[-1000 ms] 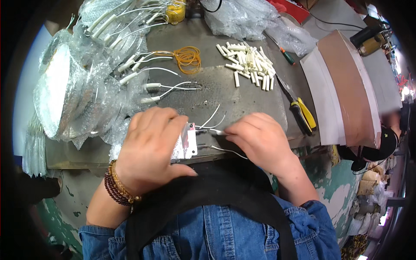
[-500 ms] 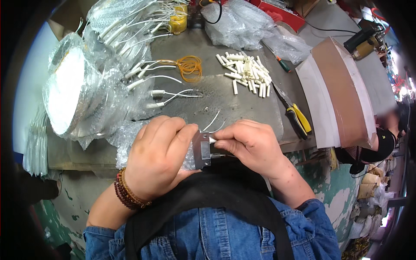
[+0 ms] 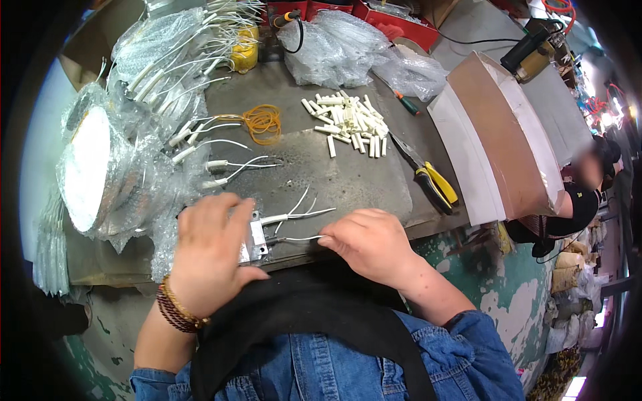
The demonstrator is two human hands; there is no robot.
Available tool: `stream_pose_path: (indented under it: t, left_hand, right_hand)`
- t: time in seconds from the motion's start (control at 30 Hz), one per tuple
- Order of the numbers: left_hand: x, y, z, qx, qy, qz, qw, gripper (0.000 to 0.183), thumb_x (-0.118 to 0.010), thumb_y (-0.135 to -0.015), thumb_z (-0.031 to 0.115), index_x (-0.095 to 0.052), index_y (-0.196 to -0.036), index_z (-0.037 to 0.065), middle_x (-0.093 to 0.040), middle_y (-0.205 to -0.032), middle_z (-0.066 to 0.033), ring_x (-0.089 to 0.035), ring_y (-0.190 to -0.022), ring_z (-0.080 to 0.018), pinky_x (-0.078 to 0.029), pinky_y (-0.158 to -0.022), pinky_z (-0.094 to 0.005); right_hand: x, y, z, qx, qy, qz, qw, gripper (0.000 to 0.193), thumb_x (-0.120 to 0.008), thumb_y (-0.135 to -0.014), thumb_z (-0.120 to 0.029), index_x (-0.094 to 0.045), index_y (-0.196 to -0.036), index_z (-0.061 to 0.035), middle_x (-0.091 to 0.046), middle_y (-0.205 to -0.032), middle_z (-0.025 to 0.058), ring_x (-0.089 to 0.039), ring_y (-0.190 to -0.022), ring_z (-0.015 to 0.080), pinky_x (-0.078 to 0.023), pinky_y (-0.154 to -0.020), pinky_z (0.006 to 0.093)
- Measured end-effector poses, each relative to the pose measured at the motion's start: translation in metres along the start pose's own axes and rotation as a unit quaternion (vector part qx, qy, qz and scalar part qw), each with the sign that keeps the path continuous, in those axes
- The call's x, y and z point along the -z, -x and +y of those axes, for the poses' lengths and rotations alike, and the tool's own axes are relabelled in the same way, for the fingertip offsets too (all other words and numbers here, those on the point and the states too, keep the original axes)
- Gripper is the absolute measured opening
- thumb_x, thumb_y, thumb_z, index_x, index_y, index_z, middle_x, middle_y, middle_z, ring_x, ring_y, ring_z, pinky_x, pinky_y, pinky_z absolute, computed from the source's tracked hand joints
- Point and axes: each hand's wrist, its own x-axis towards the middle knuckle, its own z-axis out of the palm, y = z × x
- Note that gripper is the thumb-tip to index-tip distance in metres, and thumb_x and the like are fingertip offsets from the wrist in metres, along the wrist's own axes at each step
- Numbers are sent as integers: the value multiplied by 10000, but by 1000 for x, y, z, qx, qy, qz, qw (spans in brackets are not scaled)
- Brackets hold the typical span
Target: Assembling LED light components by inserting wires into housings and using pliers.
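My right hand pinches the end of a thin white wire between thumb and fingers. That wire runs left to a metal end plate on a part wrapped in bubble wrap. My left hand, slightly blurred, lies over this part with fingers stretched and thumb held apart. Above the held wire, a white sleeve sticks out of the plate, and two more white wires fork from it. The far side of the part is hidden beneath my left hand.
Bubble-wrapped parts with white wires crowd the left. A pile of white tubes, orange rubber bands and yellow-black pliers lie ahead. A cardboard box stands right; beyond it sits a person.
My left hand has loosened from the part, its fingers now straighter. My right hand has moved from the sleeve by the plate to a wire below it. The whole view has shifted.
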Motion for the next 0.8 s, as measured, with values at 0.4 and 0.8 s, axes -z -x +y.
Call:
stream_pose_path:
  t: [0.4,0.8]
  left_hand:
    - [-50,-39,19,-27,213,18,976,174,-779,-782,166,-625,-746,96,-623,-771,-67,-610,-768,-314,-482,-690,-430]
    - [-52,-38,15,-29,210,8,977,152,-756,-824,225,-662,-812,106,-645,-811,-65,-628,-811,-304,-497,-723,-425]
  right_hand:
    - [20,-37,31,-260,-188,-80,944,324,-681,-922,-353,-690,-736,-88,-685,-756,106,-670,-694,310,-508,-618,436]
    - [25,-40,49,-235,-103,-81,963,199,-717,-897,-249,-688,-968,-65,-756,-888,113,-736,-855,287,-556,-769,485]
